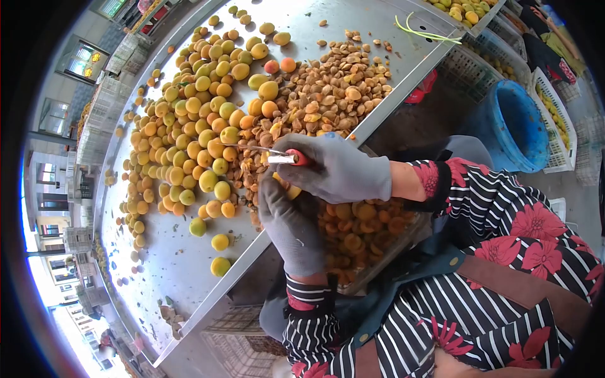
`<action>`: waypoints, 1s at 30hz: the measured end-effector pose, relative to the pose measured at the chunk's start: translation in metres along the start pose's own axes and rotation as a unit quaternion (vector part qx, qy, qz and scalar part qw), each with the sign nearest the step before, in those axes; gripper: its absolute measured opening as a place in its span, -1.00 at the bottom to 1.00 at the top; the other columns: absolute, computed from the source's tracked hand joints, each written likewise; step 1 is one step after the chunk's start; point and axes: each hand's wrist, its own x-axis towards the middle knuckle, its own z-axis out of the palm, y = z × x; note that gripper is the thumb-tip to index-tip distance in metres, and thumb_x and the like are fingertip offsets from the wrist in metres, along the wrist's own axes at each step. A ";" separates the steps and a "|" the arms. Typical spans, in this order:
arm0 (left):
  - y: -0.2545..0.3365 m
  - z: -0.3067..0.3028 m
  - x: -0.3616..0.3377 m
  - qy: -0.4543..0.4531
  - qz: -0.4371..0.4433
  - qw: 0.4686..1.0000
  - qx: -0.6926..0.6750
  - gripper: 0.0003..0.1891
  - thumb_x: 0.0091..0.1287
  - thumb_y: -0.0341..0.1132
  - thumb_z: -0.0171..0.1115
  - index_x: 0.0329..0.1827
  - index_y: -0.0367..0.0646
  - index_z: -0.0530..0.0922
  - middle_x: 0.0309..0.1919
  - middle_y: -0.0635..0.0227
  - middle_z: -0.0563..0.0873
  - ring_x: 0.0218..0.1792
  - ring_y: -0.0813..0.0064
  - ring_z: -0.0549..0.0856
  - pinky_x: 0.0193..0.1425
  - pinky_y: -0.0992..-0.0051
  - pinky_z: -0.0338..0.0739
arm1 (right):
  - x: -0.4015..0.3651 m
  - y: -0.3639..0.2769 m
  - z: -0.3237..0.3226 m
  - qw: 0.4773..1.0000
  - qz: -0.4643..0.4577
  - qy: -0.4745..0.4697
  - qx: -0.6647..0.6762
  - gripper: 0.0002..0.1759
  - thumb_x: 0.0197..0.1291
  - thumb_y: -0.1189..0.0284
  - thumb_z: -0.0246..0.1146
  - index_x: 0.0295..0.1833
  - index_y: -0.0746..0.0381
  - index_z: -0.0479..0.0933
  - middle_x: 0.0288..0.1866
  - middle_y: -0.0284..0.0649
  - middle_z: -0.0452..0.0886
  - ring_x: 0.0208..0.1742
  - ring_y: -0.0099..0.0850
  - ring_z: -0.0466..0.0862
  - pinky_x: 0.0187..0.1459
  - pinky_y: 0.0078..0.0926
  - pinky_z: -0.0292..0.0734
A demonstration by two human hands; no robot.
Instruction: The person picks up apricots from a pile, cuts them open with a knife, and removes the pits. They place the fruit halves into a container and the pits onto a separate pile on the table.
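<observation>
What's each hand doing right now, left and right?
Left hand: closed around an apricot, mostly hidden by the glove.
Right hand: closed on a knife with a red handle.

Daylight is shining on a long steel table [170,264]. A blue bucket [518,126] and plastic crates [479,66] are standing on the grey floor [567,186] alongside.

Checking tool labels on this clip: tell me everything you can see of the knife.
The knife is small: a thin, narrow metal blade, a pale band, a red grip. It lies nearly level above the fruit pile. The gloved right hand is closed round the grip, hiding most of it. The left hand holds an apricot just under it; whether blade touches fruit is unclear.
</observation>
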 end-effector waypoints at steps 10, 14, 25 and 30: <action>0.009 0.015 0.001 -0.009 0.039 0.999 0.026 -0.60 0.65 -0.02 -0.04 0.15 -0.18 0.54 -0.26 0.44 0.59 -0.41 0.69 0.52 -0.38 0.72 0.38 | 0.038 -0.027 -0.018 0.878 0.073 0.118 0.458 -0.65 0.58 0.11 0.10 -0.22 0.12 0.34 -0.49 -0.51 0.23 -0.55 -0.69 0.20 -0.48 -0.67 0.28; 0.001 0.009 0.003 -0.072 -0.022 0.994 -0.082 -0.55 0.61 0.00 0.03 0.31 -0.18 0.44 -0.22 0.43 0.57 -0.35 0.69 0.49 -0.30 0.68 0.40 | 0.047 -0.032 -0.012 0.895 0.033 0.154 0.417 -0.54 0.63 0.01 -0.06 -0.29 0.10 0.21 -0.50 -0.47 0.17 -0.55 -0.64 0.21 -0.47 -0.61 0.43; -0.014 -0.001 0.000 -0.127 0.137 0.979 0.084 -0.54 0.35 -0.51 0.33 0.32 -0.16 0.49 0.06 0.26 0.60 0.07 0.42 0.64 0.12 0.41 0.58 | 0.037 -0.030 0.004 0.895 -0.010 0.148 0.420 -0.61 0.59 0.03 0.07 -0.17 0.12 0.32 -0.46 -0.47 0.24 -0.47 -0.65 0.24 -0.42 -0.65 0.21; -0.006 0.016 -0.007 -0.092 0.062 0.993 0.043 -0.57 0.20 -0.68 0.37 0.16 -0.26 0.67 0.40 0.08 0.42 0.42 0.21 0.52 0.32 0.34 0.56 | 0.034 -0.025 0.013 0.872 -0.029 0.161 0.461 -0.71 0.51 0.15 0.25 0.00 0.14 0.45 -0.38 -0.58 0.38 -0.41 -0.76 0.34 -0.35 -0.72 0.32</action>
